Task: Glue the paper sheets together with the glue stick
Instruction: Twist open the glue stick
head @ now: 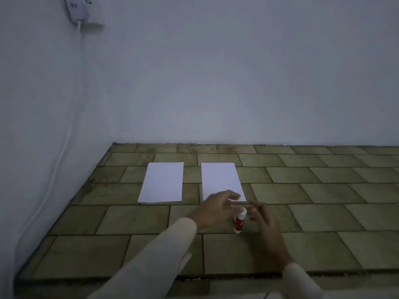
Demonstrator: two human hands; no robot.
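Note:
Two white paper sheets lie side by side on the tiled floor, the left sheet (162, 182) and the right sheet (221, 179). A red and white glue stick (239, 221) stands upright just in front of the right sheet's near edge. My left hand (212, 209) hovers to the left of the stick with fingers spread over the right sheet's near corner. My right hand (264, 221) is close on the stick's right side, fingers apart and blurred. Neither hand clearly grips the stick.
The brown tiled floor (323, 190) runs back to a pale wall (216, 83). A white wall (32, 126) stands on the left with a socket box (78, 9) and a white cable (62, 147) hanging down it.

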